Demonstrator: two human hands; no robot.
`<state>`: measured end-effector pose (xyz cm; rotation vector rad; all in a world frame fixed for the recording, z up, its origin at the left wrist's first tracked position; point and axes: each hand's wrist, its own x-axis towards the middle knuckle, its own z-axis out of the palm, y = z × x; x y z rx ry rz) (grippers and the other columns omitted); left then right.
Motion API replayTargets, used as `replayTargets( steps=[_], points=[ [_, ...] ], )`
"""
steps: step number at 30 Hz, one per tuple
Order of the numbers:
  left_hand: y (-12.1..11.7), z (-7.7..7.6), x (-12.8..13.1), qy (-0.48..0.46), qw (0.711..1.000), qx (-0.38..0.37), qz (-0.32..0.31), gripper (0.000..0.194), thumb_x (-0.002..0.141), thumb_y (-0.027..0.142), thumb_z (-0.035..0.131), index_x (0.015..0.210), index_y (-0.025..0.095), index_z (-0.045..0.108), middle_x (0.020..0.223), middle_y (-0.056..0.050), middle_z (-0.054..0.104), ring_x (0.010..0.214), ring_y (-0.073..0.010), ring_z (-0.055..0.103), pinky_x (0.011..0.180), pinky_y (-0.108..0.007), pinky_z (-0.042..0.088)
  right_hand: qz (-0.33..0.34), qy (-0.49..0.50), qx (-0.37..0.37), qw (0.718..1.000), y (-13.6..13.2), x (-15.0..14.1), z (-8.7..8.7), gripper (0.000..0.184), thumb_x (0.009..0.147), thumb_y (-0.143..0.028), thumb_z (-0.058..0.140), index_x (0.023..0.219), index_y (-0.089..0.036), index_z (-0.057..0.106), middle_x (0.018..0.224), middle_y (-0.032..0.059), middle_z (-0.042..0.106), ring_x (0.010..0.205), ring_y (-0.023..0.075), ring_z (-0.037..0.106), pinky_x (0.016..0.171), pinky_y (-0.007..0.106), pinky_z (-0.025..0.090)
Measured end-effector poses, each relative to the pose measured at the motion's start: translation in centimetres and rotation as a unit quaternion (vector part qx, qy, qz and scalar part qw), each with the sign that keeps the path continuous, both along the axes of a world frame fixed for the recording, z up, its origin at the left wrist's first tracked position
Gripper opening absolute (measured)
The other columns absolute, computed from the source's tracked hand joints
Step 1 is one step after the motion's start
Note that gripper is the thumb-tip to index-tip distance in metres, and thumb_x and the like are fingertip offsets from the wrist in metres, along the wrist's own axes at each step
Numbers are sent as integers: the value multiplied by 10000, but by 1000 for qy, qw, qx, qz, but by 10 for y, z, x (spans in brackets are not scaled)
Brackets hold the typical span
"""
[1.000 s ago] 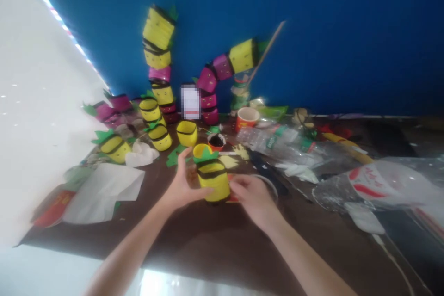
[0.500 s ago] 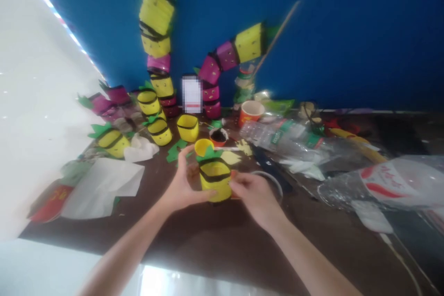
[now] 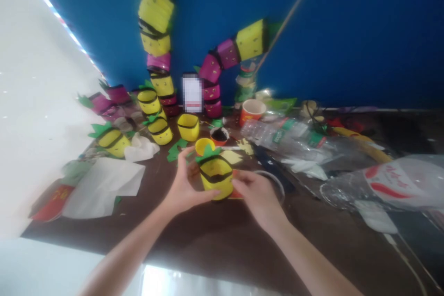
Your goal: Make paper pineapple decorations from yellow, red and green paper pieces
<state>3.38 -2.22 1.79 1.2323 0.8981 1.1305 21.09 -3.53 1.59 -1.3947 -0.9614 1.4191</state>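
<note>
A yellow cup (image 3: 219, 186) with a black band round its rim and green paper leaves (image 3: 208, 153) at its back stands upright in front of me. My left hand (image 3: 182, 188) is closed round its left side, thumb across the front. At the cup's right side, my right hand (image 3: 259, 197) has thumb and forefinger pinched together; whatever is between them is too small or hidden to make out. Just behind are a small yellow cup (image 3: 204, 146) and a container of black paint-like stuff (image 3: 219, 136). Another yellow cup with a black rim (image 3: 188, 127) stands farther back.
Stacked yellow and purple cups (image 3: 157, 46) rise against the blue wall (image 3: 329, 32). Plastic bottles (image 3: 398, 182) lie on the right, near a white charger (image 3: 376, 217) with a cable. White paper (image 3: 104, 185) lies left on the dark table (image 3: 208, 240). An orange paper cup (image 3: 252, 112) stands behind.
The held cup is turned and tipped slightly, so a little more of its inside shows. My right fingers have shifted slightly to the right. My left hand keeps its hold.
</note>
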Motion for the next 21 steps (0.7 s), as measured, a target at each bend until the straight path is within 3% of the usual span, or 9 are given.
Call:
replayTargets(
  steps=[7,10,12,14,16,18,21],
  points=[
    [-1,-3,2,-14,1000,-7,5,928,533,155,801,1237,288,213,1095,-78,566,1046,-250,563,910,-406,443,-7,-64,45,997,-1,1,1,150,646,-311,670,659,-185,589,615,0,610,586,148,588,544,248,487],
    [0,-2,0,-41,999,-24,-13,899,558,160,789,1231,288,206,1038,-64,589,1000,-240,591,872,-390,471,-14,-132,170,976,-6,4,2,101,726,-284,601,754,-187,592,678,18,595,604,147,573,533,253,478],
    [1,-2,-1,-54,997,-41,-24,876,579,172,778,1228,293,202,986,-47,604,956,-234,612,841,-385,489,-16,-214,322,922,-10,8,4,120,756,-223,558,858,-193,614,757,43,585,648,156,567,571,280,481],
    [1,-3,-3,-66,996,-53,-35,860,592,178,772,1227,298,205,947,-31,611,931,-231,622,818,-383,502,-9,-305,458,835,-13,11,4,267,743,-158,543,994,-209,618,858,69,571,721,174,564,632,314,480],
    [1,-4,-3,-80,994,-58,-45,857,595,185,771,1229,302,207,948,-28,610,941,-234,618,812,-388,506,0,-375,526,763,-16,14,4,391,717,-129,544,1095,-222,592,960,93,546,817,202,555,680,341,473],
    [1,-5,-3,-90,993,-59,-52,868,588,204,777,1234,304,205,989,-40,605,967,-244,607,814,-400,507,12,-414,547,728,-16,15,2,457,703,-137,548,1150,-229,566,1050,109,510,905,232,537,712,360,470],
    [1,-6,-3,-93,992,-61,-54,890,577,229,784,1242,306,197,1037,-56,595,980,-257,601,810,-415,510,29,-449,547,706,-17,15,1,502,709,-169,536,1205,-246,529,1131,116,480,959,255,524,738,381,470]
  ],
)
